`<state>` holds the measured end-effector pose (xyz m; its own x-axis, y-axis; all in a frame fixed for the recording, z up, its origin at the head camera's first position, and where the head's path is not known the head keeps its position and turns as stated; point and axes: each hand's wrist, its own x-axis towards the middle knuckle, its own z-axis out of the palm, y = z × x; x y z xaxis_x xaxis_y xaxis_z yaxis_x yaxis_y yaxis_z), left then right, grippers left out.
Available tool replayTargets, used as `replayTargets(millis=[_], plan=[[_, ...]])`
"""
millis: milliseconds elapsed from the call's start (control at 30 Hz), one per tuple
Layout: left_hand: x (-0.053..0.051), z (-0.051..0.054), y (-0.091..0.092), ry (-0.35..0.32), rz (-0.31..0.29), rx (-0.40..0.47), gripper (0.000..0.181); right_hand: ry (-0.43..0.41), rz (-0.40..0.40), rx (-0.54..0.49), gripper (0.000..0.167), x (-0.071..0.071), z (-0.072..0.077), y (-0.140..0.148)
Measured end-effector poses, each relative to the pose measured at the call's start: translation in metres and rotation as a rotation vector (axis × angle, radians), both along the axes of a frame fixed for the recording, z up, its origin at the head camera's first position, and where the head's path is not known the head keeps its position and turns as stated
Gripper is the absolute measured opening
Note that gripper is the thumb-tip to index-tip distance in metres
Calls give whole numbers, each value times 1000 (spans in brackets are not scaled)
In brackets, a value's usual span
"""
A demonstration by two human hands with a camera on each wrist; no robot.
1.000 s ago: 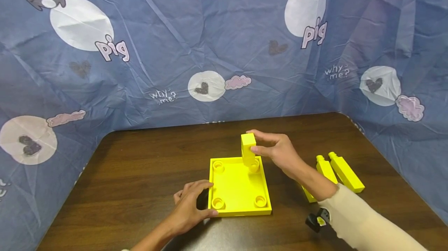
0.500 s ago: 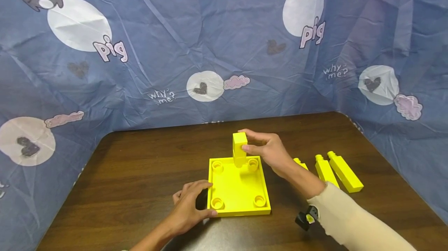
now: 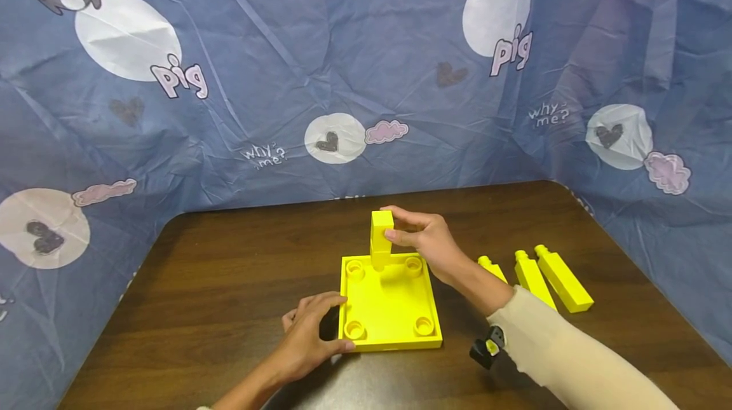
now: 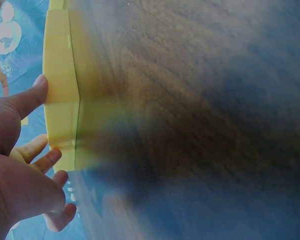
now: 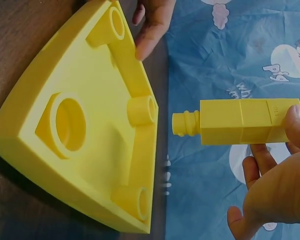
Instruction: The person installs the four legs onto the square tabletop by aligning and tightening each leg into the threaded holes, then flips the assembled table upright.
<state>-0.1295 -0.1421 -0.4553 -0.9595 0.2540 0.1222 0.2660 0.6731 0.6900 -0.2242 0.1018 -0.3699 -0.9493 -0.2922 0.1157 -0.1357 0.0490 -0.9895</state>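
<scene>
A square yellow tray with a round socket in each corner lies on the wooden table. My left hand holds its left edge, thumb at the near left corner; the left wrist view shows the thumb and fingers of that hand against the tray's side. My right hand pinches a yellow leg upright above the tray's far side, between the two far sockets. In the right wrist view the threaded end of the leg points at the tray with a gap between them.
Three more yellow legs lie on the table to the right: one partly behind my right forearm, one beside it and one farthest right. A blue printed cloth hangs behind the table.
My right hand has carried the leg leftward, from over the far right socket toward the far left one. More of the nearest loose leg shows. My left hand has stayed on the tray.
</scene>
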Motion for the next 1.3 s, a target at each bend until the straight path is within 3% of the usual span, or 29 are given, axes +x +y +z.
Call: replayTargets(millis=[500, 800, 1167, 1300], plan=[[0, 1, 0, -9, -2, 5, 66, -26, -49, -31, 43, -9, -7, -23], [-1, 0, 0, -13, 7, -1, 67, -56, -21, -82, 45, -15, -13, -36], [0, 0, 1, -6, 13, -7, 67, -65, -77, -84, 44, -18, -20, -45], [-1, 0, 1, -10, 7, -6, 67, -56, -53, -116, 44, -19, -24, -48]])
